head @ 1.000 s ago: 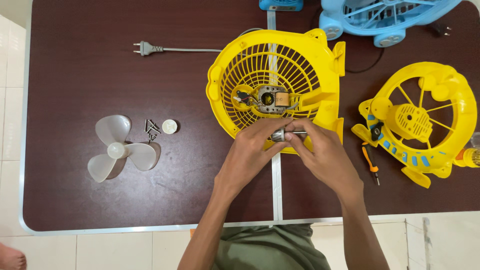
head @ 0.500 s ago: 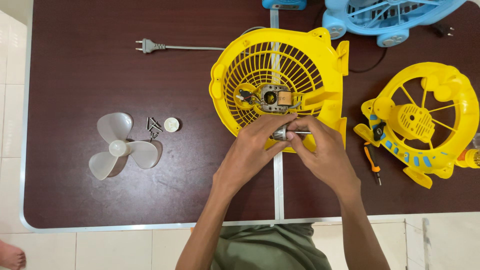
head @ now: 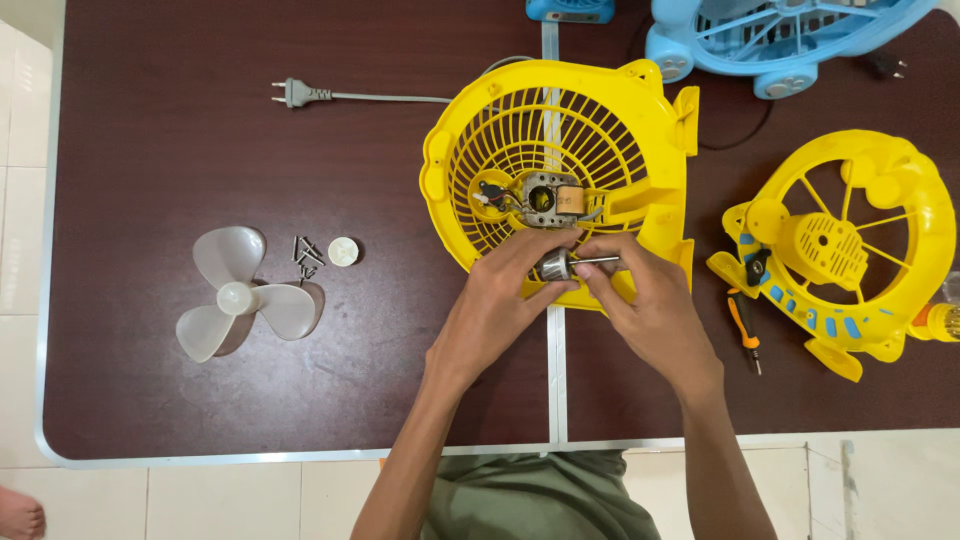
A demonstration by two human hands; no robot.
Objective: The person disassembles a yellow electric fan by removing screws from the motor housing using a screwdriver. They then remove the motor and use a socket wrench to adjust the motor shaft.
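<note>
A yellow fan housing with a round grille (head: 560, 130) lies on the dark brown table (head: 200, 120); a small bare motor stator (head: 548, 198) sits at its centre. Just below the motor, both my hands hold a metal rotor with a thin shaft (head: 570, 265). My left hand (head: 500, 305) grips the rotor's drum end. My right hand (head: 645, 310) pinches the shaft between its fingertips. The rotor lies level over the housing's lower rim.
A white three-blade fan propeller (head: 235, 295), several screws (head: 305, 252) and a small white cap (head: 343, 251) lie at left. A power plug and cord (head: 300, 94) run to the housing. A second yellow housing (head: 850, 250), a small screwdriver (head: 745, 330) and a blue fan (head: 790, 40) are at right.
My hands stay together at the housing's lower rim, and the rotor is now more exposed between my fingers. The view has shifted slightly; nothing else on the table has moved.
</note>
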